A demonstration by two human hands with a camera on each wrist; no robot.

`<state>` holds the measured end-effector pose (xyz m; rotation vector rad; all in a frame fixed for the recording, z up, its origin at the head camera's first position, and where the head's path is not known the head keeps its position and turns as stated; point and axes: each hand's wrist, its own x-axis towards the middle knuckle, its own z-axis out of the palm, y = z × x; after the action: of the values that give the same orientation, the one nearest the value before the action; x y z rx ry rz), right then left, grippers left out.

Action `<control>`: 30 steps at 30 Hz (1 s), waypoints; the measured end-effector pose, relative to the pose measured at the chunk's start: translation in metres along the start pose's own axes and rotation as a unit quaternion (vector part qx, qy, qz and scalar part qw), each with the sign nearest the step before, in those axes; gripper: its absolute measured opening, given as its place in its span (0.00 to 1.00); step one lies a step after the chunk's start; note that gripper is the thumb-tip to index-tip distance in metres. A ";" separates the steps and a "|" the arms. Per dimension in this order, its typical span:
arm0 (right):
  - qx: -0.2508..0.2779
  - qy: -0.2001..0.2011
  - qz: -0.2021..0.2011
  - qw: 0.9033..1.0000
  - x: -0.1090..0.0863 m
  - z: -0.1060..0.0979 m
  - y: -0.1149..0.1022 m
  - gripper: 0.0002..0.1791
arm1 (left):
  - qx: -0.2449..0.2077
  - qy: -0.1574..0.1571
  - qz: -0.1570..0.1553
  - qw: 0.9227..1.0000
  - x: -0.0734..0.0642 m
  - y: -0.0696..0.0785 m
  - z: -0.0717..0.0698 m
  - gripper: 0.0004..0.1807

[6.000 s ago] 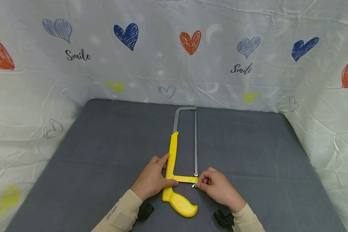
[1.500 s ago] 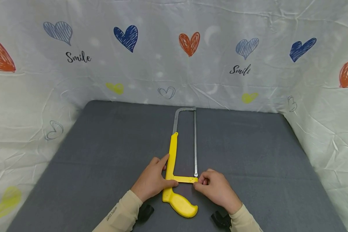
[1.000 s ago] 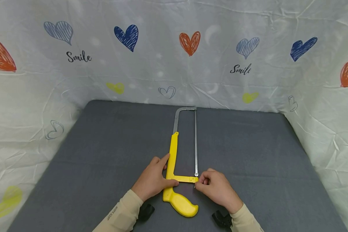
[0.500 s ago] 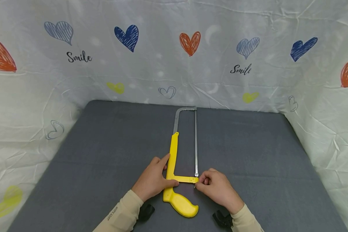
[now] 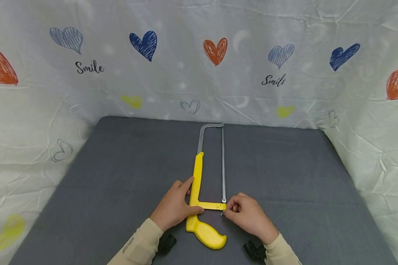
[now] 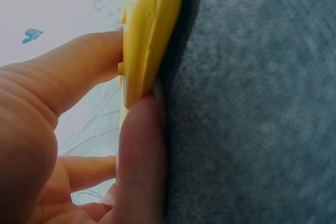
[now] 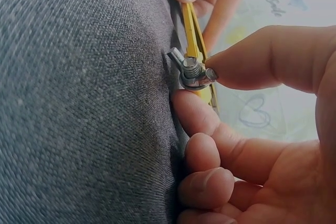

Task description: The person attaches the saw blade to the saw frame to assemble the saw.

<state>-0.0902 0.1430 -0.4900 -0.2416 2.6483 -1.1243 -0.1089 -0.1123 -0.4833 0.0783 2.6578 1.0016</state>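
A hacksaw (image 5: 198, 173) with a yellow frame and grip lies flat, its blade (image 5: 223, 162) to the right and its curved metal end pointing away. My left hand (image 5: 175, 204) grips the yellow frame just above the handle, thumb over the lower crossbar; the left wrist view shows the yellow plastic (image 6: 142, 35) between the digits. At the crossbar's right end my right hand (image 5: 252, 215) pinches a metal wing nut (image 7: 195, 81) on a threaded stud. In the right wrist view the thumb touches one wing, with the index finger beneath; the remaining fingers are curled.
The saw rests on a grey cloth-covered table (image 5: 136, 154). White sheeting (image 5: 185, 81) printed with hearts and "Smile" stands behind and at both sides. Black wrist devices (image 5: 167, 243) sit under both sleeves.
The wing nut has turned: a wing showed 6 s ago, was hidden by the right fingers 1.5 s ago, and peeks out again now. The left hand and hacksaw have stayed in place.
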 end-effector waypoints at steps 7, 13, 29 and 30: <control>-0.002 -0.004 -0.010 1.000 0.001 0.000 0.001 0.07 | -0.001 0.001 -0.003 1.000 0.000 -0.001 0.001 0.61; 0.000 -0.015 -0.023 1.000 0.001 -0.002 0.002 0.07 | 0.000 0.003 0.000 1.000 0.000 -0.001 0.001 0.61; -0.001 -0.016 -0.030 0.999 0.001 -0.003 0.002 0.07 | 0.000 0.005 -0.001 1.000 -0.001 0.000 0.001 0.60; -0.001 -0.016 -0.029 0.999 0.001 -0.003 0.002 0.07 | 0.000 0.005 -0.001 1.000 -0.001 0.000 0.001 0.60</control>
<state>-0.0919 0.1465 -0.4892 -0.3373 2.6309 -1.1253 -0.1075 -0.1115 -0.4835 0.0715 2.6663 1.0050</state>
